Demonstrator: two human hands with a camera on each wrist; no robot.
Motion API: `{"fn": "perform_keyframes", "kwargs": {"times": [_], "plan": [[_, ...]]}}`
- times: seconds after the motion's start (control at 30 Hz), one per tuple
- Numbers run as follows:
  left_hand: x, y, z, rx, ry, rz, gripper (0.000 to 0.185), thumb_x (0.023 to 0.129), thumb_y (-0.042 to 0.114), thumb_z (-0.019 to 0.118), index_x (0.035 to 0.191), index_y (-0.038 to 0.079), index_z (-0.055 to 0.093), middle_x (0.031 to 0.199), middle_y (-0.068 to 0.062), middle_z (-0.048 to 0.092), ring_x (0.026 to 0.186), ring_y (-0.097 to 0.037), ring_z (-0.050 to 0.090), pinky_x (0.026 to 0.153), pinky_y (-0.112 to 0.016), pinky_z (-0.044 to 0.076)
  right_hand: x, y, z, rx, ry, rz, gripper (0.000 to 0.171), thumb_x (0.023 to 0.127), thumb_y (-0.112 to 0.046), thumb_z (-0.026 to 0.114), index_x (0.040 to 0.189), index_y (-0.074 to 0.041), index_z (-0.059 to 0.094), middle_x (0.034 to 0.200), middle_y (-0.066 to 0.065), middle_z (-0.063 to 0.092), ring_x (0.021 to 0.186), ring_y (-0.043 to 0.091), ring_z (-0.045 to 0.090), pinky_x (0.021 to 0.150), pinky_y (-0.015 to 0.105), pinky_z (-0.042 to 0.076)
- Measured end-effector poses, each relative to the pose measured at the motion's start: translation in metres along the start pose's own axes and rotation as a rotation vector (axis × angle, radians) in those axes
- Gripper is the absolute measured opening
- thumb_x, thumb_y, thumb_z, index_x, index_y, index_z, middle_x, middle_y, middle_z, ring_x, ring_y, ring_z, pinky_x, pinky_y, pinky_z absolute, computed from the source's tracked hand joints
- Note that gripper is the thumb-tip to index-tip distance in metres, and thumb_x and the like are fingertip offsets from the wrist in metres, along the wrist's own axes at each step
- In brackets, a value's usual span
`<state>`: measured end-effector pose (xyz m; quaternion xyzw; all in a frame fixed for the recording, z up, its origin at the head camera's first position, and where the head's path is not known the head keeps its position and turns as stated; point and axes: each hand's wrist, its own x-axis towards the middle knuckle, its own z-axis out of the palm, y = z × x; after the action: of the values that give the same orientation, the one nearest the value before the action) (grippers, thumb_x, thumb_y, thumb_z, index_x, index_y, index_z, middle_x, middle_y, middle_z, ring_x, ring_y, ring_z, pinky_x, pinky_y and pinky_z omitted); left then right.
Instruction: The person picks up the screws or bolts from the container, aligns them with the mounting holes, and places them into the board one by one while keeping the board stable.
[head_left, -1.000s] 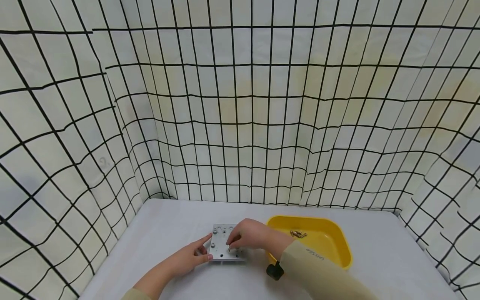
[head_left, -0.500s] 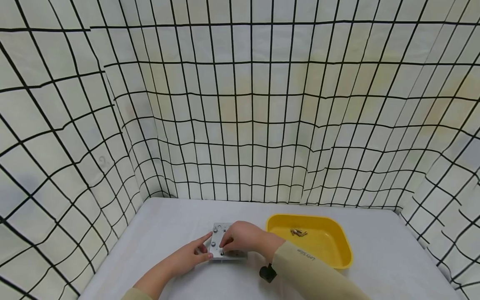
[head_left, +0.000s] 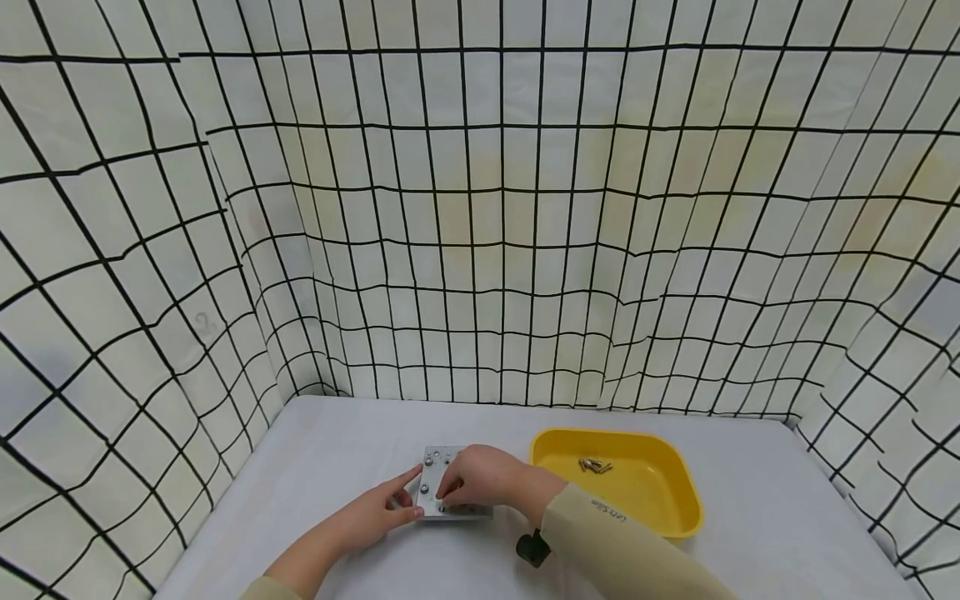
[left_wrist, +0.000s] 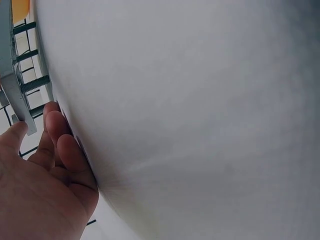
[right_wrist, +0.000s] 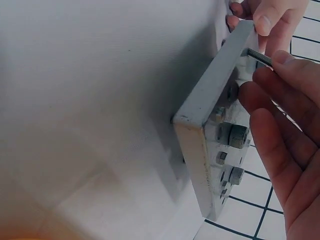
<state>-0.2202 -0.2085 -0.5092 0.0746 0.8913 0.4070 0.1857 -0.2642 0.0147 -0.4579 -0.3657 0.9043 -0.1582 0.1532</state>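
Observation:
A silver metal plate (head_left: 432,475) with holes sits on the white table, raised on threaded screw ends (left_wrist: 36,83) that stick out beneath it. My left hand (head_left: 372,518) holds the plate's left side, index finger at the edge and thumb at the near corner. My right hand (head_left: 486,477) is over the plate and pinches a threaded screw (right_wrist: 260,58) between thumb and fingers. That screw's lower end meets the plate's face near the left hand. Several other screw heads (right_wrist: 238,136) of differing size stand in the plate. In the head view my right hand covers much of it.
A yellow tray (head_left: 686,487) lies to the right, partly behind my right forearm, with several small loose screws (head_left: 595,466) in it. Walls with a black grid (head_left: 487,267) enclose the table (head_left: 352,442) at the back and sides.
My right hand has moved left across the plate with the screw, to the near left hole, and then stayed almost still. The left hand has kept its place on the plate.

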Motion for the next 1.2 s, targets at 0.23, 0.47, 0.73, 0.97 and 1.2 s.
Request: {"fn": "perform_keyframes", "kwargs": {"times": [0.23,0.47,0.73,0.97,1.2], "plan": [[-0.001,0.001,-0.001,0.006,0.011,-0.011,0.08,0.089,0.046,0.071,0.155,0.018,0.035,0.106,-0.002,0.053,0.082,-0.019,0.051,0.068,-0.034,0.043,0.003,-0.004,0.001,-0.026,-0.019,0.002,0.007,0.09,-0.03,0.075,0.095,-0.031,0.08,0.083,-0.023,0.064,0.081,0.0,0.051,0.088,0.024,0.044],[-0.001,0.0,0.0,-0.006,0.006,-0.001,0.081,0.09,0.044,0.071,0.156,0.016,0.034,0.106,-0.001,0.053,0.083,-0.018,0.051,0.068,-0.034,0.044,0.006,-0.004,0.008,-0.026,-0.043,-0.032,0.008,0.09,-0.028,0.075,0.096,-0.031,0.08,0.085,-0.022,0.065,0.079,-0.002,0.052,0.087,0.022,0.045],[0.001,0.0,0.0,-0.007,0.006,-0.006,0.082,0.089,0.046,0.071,0.155,0.017,0.034,0.106,-0.001,0.053,0.083,-0.018,0.052,0.068,-0.035,0.044,0.009,-0.001,0.01,-0.012,-0.059,-0.053,0.012,0.091,-0.028,0.075,0.102,-0.031,0.079,0.083,-0.021,0.063,0.077,0.0,0.052,0.078,0.019,0.044],[0.001,0.0,0.0,-0.009,0.005,0.0,0.08,0.089,0.045,0.071,0.155,0.017,0.035,0.105,-0.001,0.054,0.084,-0.019,0.051,0.068,-0.034,0.044,0.003,0.0,-0.002,-0.005,-0.033,-0.063,0.014,0.09,-0.028,0.075,0.104,-0.031,0.078,0.082,-0.021,0.061,0.075,0.0,0.052,0.074,0.019,0.044],[-0.001,0.002,0.0,-0.003,0.016,0.014,0.078,0.09,0.043,0.071,0.155,0.017,0.036,0.103,-0.001,0.055,0.083,-0.019,0.051,0.069,-0.035,0.044,-0.01,0.007,-0.025,-0.044,0.027,-0.098,0.018,0.091,-0.03,0.074,0.108,-0.028,0.078,0.083,-0.022,0.062,0.075,-0.001,0.052,0.07,0.016,0.045]]}}
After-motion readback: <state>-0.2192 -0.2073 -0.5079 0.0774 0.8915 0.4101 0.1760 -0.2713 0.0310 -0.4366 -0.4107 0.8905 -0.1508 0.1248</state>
